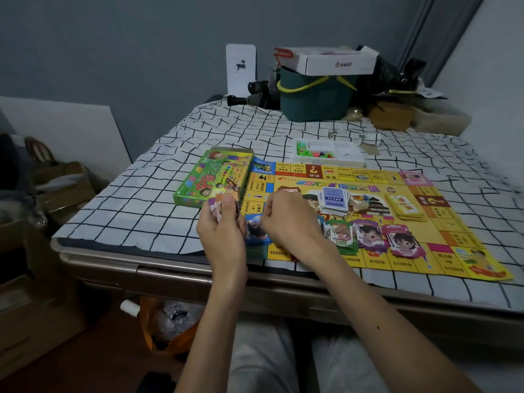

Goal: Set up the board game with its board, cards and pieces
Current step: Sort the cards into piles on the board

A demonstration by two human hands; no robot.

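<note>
A: Where's the stack rn?

B: Left hand point(224, 222) grips a small fan of notes point(224, 200), held upright just in front of the green box point(209, 177), at the left end of the board point(442, 229).

A: Right hand?

B: Right hand point(286, 219) is just beside it, knuckles up, fingers curled in twd the left. Can't tell if it's pinching a note or nothing.

A: So where do the notes go?

B: Prob sorting by colour. Blue pile point(255, 231) lies flat on the board betw the two hands. Green pile point(340, 236), purple pile point(370, 236) and pink pile point(402, 243) run off to the right along the near edge, so the row's long axis is left-right.

A: Nearer hand?

B: Right, for anything past blue. Its forearm angles in from the right, the left comes nearly straight up. Blue-backed deck point(333, 201) sits mid-board. Tray of pieces point(347, 151) is just beyond the far edge.
</note>
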